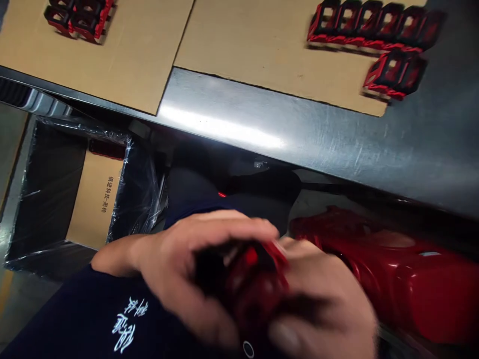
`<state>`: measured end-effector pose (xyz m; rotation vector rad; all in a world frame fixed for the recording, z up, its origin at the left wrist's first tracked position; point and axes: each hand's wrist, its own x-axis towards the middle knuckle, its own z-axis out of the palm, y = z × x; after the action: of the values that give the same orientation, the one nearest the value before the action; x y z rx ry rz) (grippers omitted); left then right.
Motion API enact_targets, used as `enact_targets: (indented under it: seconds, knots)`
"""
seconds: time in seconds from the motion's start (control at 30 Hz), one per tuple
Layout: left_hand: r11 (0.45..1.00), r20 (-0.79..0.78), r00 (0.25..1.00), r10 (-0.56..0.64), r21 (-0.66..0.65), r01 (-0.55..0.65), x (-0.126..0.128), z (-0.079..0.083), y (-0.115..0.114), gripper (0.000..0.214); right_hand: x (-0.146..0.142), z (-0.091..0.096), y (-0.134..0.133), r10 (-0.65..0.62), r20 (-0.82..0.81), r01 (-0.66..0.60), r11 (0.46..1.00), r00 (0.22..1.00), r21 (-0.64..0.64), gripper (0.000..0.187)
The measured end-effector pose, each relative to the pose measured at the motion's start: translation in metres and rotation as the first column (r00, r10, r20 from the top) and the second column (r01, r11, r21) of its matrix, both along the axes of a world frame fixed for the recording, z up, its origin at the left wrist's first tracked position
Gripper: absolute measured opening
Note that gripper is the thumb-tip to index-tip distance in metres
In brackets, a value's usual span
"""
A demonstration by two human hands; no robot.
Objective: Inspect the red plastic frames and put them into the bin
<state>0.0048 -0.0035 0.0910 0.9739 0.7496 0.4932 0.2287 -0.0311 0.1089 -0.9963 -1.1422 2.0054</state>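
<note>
Close to my body, a dark red and black plastic part [258, 289] is gripped between both hands and smeared by motion. My left hand [187, 264] curls round it from the left, fingers over the top and thumb below. From the right, my right hand [333, 289] closes on the same part, its thumb at the lower side. Much of the part is hidden by the fingers. Similar red and black frame-like parts [370, 25] stand in a row at the far right of the table, with two more parts [394, 75] just in front.
Cardboard sheets [262, 45] cover much of the metal table [224, 109]. Another group of red and black parts [80, 17] lies at far left. Below the edge stand a plastic-lined box [52, 174] holding cardboard [95, 194] and a red stool-like object [430, 284].
</note>
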Motion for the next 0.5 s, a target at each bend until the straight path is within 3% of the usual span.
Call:
enact_targets:
  seconds: [0.1, 0.2, 0.27, 0.5]
  knots:
    - [0.996, 0.143, 0.990, 0.022, -0.092, -0.009, 0.009, -0.022, 0.007, 0.074, -0.005, -0.035, 0.010, -0.106, -0.056, 0.104, 0.994, 0.993, -0.037, 0.020]
    - [0.984, 0.130, 0.990, 0.047, -0.178, -0.023, 0.013, -0.047, 0.005, 0.073, -0.008, -0.074, 0.007, -0.176, -0.112, 0.153, 0.971, 0.978, -0.186, 0.022]
    - [0.981, 0.119, 0.991, 0.052, -0.192, -0.029, 0.014, -0.058, 0.003, 0.074, -0.009, -0.090, 0.002, -0.185, -0.150, 0.145, 0.958, 0.971, -0.247, 0.023]
    - [0.983, 0.098, 0.992, 0.081, -0.174, -0.063, 0.015, -0.067, 0.002, 0.078, -0.008, -0.096, 0.000, -0.213, -0.178, 0.156, 0.945, 0.961, -0.288, 0.021]
